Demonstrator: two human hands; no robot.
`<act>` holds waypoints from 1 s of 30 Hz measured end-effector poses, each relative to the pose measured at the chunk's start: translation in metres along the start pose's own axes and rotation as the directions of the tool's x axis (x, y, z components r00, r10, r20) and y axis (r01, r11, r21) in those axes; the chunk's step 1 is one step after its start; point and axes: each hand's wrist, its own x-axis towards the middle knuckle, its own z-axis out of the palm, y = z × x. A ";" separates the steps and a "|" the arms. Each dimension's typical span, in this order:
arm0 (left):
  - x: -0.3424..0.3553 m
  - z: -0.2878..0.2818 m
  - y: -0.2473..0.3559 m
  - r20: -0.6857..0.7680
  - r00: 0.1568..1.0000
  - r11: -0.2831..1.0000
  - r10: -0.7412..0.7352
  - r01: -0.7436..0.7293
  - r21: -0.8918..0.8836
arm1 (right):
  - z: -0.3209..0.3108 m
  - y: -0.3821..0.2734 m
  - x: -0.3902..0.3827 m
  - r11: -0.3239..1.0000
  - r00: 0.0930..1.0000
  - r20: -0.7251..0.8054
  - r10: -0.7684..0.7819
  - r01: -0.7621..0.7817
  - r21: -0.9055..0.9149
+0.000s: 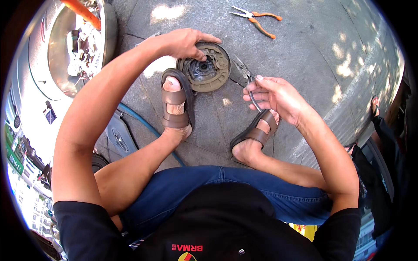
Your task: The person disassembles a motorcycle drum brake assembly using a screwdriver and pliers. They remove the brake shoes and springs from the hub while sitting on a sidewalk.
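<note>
left hand [185,43] on hub [213,81], pliers [246,74] in right hand [283,96]

Bright daylight dapples the grey stone pavement [300,56] around two o'clock; glare, I notice, whitens the round silver metal basin [58,61] near ten; edges curve into black.

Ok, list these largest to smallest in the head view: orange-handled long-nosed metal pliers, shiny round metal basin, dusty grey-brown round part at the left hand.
1. Metal basin
2. Dusty round part, partly covered by the left hand
3. Orange-handled pliers
</note>
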 end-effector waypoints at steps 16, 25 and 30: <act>-0.012 0.023 -0.001 -0.147 0.989 1.000 0.014 -0.011 0.019 | 0.012 0.001 -0.002 0.986 0.990 -0.020 0.137 -0.134 0.097; -0.012 0.041 0.017 -0.346 0.938 0.991 -0.019 0.065 0.119 | 0.025 -0.023 -0.006 0.981 0.970 -0.150 0.192 -0.194 -0.002; -0.012 0.045 0.015 -0.398 0.917 0.986 0.018 0.050 0.161 | 0.031 -0.014 0.000 0.966 0.980 -0.093 0.178 -0.156 0.204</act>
